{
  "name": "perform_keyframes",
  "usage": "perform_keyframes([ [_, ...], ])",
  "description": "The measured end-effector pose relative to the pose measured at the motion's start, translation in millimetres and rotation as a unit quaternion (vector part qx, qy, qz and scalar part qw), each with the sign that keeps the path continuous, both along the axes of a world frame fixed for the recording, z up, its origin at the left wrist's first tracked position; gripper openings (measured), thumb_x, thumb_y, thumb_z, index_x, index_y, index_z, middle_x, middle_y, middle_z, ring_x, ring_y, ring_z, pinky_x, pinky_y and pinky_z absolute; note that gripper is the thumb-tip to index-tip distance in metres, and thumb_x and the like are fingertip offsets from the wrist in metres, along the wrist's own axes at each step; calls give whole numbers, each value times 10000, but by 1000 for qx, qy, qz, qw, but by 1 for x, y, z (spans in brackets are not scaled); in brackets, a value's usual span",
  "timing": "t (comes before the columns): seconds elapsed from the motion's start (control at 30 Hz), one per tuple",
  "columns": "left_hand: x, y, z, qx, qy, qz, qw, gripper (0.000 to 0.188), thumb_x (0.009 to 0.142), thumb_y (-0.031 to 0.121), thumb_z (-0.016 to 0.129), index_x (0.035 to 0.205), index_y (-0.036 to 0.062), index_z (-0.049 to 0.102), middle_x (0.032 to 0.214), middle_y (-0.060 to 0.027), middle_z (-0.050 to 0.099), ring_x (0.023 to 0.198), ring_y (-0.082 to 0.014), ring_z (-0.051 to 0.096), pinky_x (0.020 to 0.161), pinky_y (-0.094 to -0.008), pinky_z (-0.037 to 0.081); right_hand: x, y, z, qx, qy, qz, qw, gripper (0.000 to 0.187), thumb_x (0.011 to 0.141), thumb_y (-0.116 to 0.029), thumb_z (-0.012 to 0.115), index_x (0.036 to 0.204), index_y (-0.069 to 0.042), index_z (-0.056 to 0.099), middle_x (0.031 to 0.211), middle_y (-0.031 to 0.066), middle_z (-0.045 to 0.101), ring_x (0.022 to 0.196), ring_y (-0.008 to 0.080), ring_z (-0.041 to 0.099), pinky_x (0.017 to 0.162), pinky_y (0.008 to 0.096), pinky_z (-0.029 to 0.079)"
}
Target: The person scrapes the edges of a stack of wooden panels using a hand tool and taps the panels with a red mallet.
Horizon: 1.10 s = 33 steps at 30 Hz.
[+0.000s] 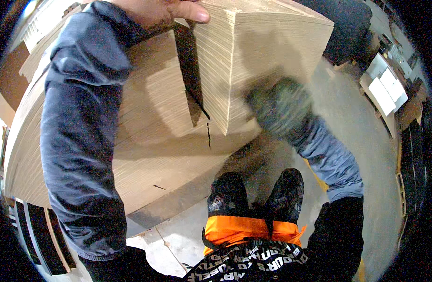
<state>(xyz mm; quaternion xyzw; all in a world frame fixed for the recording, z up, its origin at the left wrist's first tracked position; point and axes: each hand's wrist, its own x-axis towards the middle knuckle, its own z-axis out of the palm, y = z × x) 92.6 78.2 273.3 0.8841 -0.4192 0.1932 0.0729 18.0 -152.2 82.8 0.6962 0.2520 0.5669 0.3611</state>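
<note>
Fingers of the left hand lie flat over the top edge of a stack of thin pale sheets, thumb stretched out along the rim, pressing down rather than curled round anything. The right hand is gloved and blurred against the stack's near face; whether its fingers grip the sheets or only push on them, I cannot tell.

This stack stands at chest height, raised and tilted off a much larger pile of the same sheets, with a dark gap open between the 2. The pile runs off to the left edge of the view and sits above a bare concrete floor. Both boots stand close to the pile's base.

Judging by its thickness, the stack is heavy, and the many loose layers would likely slide on each other and fan out if held by 1 side only. The sheet edges look stiff but easy to chip at the corners. A sound hold seems to be 1 hand on top and 1 low on the face or under the bottom edge, keeping the layers squeezed together.

Off to the right, white boxes rest on a bench.
</note>
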Motion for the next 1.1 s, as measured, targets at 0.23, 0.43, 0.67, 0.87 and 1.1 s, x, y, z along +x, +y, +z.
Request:
perform_keyframes([
  [0.23, 2, 1, -2, 7, -37, 19, 999, 525, 702, 398, 738, 991, -29, 640, 829, -238, 641, 682, -282, 646, 642, -323, 505, 1, -3, -48, -31, 385, 171, 906, 225, 743, -261, 533, 878, -92, 596, 665, 90, 542, 619, 257, 537, 610, 466, 474],
  [0.43, -2, -5, -8, -6, -65, -29, 997, 504, 703, 364, 749, 964, -53, 642, 793, -233, 645, 676, -262, 647, 638, -310, 507, 4, -1, -50, 0, 460, 149, 875, 202, 747, -273, 517, 810, -93, 584, 645, 69, 541, 574, 235, 538, 601, 470, 481],
  [0.67, -8, -2, -2, -7, 26, 34, 999, 509, 736, 370, 727, 986, -63, 633, 764, -226, 650, 643, -216, 641, 607, -302, 505, 23, -3, 18, 27, 20, 15, 999, 397, 861, -319, 455, 1156, -57, 497, 1013, 259, 570, 865, 372, 605, 726, 523, 508],
  [0.87, 0, -1, -5, 12, -31, 25, 999, 531, 725, 406, 721, 1003, -39, 638, 737, -201, 647, 628, -211, 629, 591, -305, 492, 1, 13, -49, -26, 381, 96, 919, 262, 760, -284, 500, 934, -96, 553, 691, 103, 531, 553, 256, 511, 522, 436, 474],
  [1.1, 19, 13, -17, -2, -14, -4, 1000, 462, 788, 356, 678, 1075, -3, 630, 763, -63, 666, 711, -106, 578, 684, -279, 474, 22, 6, 29, 59, 4, 7, 998, 308, 789, -251, 536, 1061, -107, 552, 869, 93, 572, 762, 295, 546, 649, 473, 465],
])
